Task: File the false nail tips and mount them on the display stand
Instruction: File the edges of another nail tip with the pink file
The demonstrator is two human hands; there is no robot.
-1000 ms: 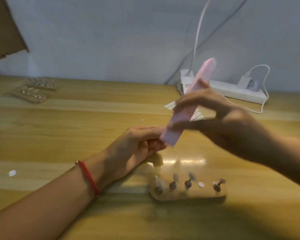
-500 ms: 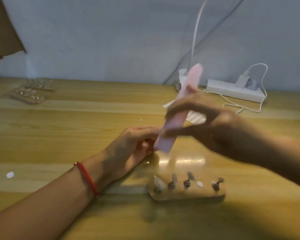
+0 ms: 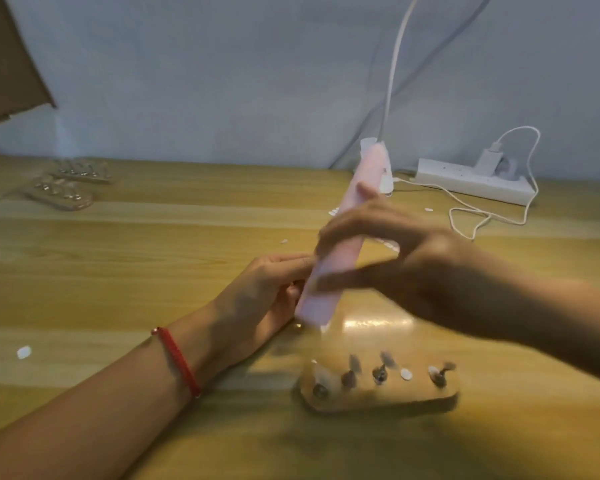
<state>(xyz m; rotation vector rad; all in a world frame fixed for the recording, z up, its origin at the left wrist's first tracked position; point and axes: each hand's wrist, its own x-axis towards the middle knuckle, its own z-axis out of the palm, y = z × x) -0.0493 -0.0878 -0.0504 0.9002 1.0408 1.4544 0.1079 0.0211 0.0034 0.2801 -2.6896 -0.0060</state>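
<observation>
My right hand (image 3: 406,268) grips a long pink nail file (image 3: 340,247), held steeply with its lower end just above the table. My left hand (image 3: 257,299) rests on the wooden table (image 3: 118,271) with fingers curled against the file's lower part; what they pinch is hidden behind the file. In front of both hands lies a wooden display stand (image 3: 381,393) with several metal pegs, and a clear nail tip (image 3: 321,374) sits on its left peg. A small white sticky dot (image 3: 406,374) lies on the stand.
A white power strip (image 3: 471,181) with a charger and looping cable lies at the back right. Two more display stands (image 3: 66,188) sit at the far left. Loose white bits (image 3: 24,352) are scattered on the table. A cardboard flap (image 3: 7,64) hangs at the upper left.
The file has slid down and to the left along my left fingertips, its upper end dropping lower. My left hand has stayed in place on the table.
</observation>
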